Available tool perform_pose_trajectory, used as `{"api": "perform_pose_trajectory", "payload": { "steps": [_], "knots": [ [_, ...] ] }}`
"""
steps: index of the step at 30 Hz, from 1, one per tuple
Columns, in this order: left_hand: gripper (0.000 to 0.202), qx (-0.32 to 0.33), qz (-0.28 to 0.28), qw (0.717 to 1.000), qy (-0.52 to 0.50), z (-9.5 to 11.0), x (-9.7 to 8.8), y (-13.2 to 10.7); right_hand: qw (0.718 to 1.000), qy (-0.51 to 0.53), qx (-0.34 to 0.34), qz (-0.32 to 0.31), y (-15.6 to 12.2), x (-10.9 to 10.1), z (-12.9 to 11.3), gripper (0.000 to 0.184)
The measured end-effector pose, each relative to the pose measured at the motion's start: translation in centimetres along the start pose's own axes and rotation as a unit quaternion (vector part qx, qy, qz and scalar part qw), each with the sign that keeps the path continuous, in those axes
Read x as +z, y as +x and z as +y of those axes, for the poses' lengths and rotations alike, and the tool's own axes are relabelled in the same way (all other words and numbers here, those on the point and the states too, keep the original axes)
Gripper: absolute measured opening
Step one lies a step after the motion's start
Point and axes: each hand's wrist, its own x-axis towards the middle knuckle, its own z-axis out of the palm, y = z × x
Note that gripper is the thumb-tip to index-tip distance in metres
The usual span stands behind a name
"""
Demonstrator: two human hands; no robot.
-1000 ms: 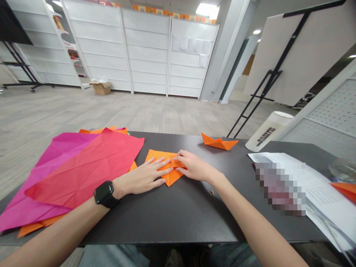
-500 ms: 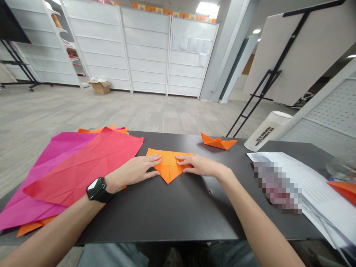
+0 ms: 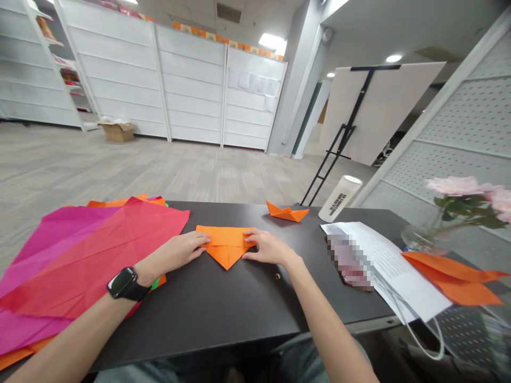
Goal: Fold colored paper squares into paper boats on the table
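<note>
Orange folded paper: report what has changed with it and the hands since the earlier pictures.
The left hand has slid outward from over the orange folded paper to its left end; the right hand has moved from the middle to its right end. More paper shows between them. The view has swung right, bringing pink flowers in. The paper's point stays toward the person; the orange paper boat stays put.

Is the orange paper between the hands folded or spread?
Folded: the orange paper has a straight top edge, a band across it and a point below.
</note>
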Motion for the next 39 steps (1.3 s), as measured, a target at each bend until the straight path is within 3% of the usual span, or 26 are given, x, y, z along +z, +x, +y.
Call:
{"api": "perform_pose_trajectory", "payload": {
  "steps": [3,8,12,15,18,21,23,27,31,36,39],
  "knots": [
    [0.034,-0.018,-0.011,1.000,0.006,0.4,0.0,0.1,1.000,-0.013,-0.024,0.012,-0.1,0.2,-0.9,0.075],
    [0.040,-0.026,-0.029,0.999,0.008,0.2,0.5,0.1,0.995,-0.077,-0.051,0.026,0.4,1.1,-1.3,0.048],
    [0.036,-0.038,0.005,0.999,-0.013,-0.2,0.9,0.1,0.996,-0.062,-0.040,0.052,0.8,2.5,-1.3,0.018],
    [0.027,-0.056,0.037,0.997,-0.039,0.0,0.8,0.2,0.994,-0.030,-0.008,0.104,0.9,2.9,-1.1,0.018],
    [0.030,-0.084,0.077,0.991,-0.067,0.7,0.5,0.6,0.982,0.026,0.038,0.182,1.0,2.5,-0.7,0.025],
    [0.032,-0.148,0.120,0.961,-0.203,1.0,0.2,1.0,0.969,0.096,0.066,0.218,1.2,1.8,-0.4,0.028],
    [0.037,-0.193,0.140,0.925,-0.295,0.6,0.4,1.3,0.962,0.177,0.087,0.192,1.3,1.7,0.0,0.034],
    [0.041,-0.248,0.173,0.899,-0.317,-0.7,1.3,1.1,0.941,0.272,0.146,0.136,1.4,2.2,1.4,0.045],
    [0.038,-0.256,0.180,0.905,-0.288,-1.4,2.4,0.7,0.943,0.226,0.186,0.159,1.3,2.8,2.4,0.047],
    [0.029,-0.194,0.175,0.940,-0.221,-1.1,2.3,0.5,0.960,0.162,0.167,0.156,0.9,2.5,2.2,0.024],
    [0.026,-0.156,0.170,0.955,-0.187,-1.1,1.9,0.4,0.965,0.143,0.165,0.146,0.6,2.0,2.2,0.021]
  ]
}}
